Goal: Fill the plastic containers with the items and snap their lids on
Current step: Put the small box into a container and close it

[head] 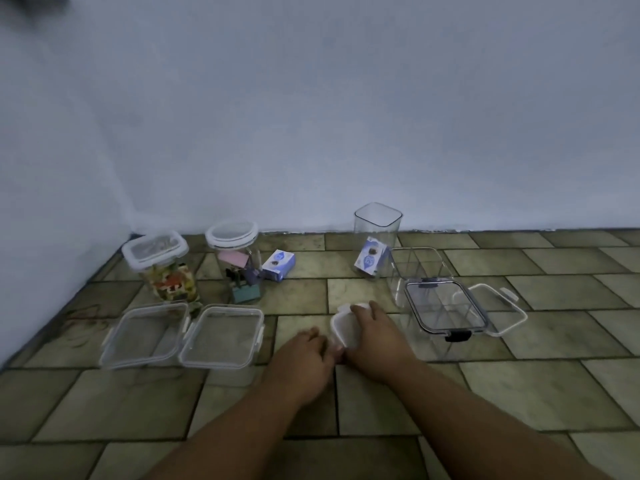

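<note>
A small white-lidded container (343,330) sits on the tiled floor between my hands. My right hand (375,336) lies over its right side with fingers curled round the far rim. My left hand (306,356) is against its near left edge, fingers curled and thumb by the corner. A tall square clear container (377,220) by the wall holds a small blue box (370,260). Another blue box (278,265) lies loose on the floor. Two shallow clear containers (145,336) (221,336) lie side by side at left.
A lidded container of colourful items (168,275) and a lidded round jar (237,265) stand at back left. At right a clear divided box (415,271) carries a dark-rimmed lid (446,310), with a white-rimmed lid (498,308) beside it. The wall runs behind.
</note>
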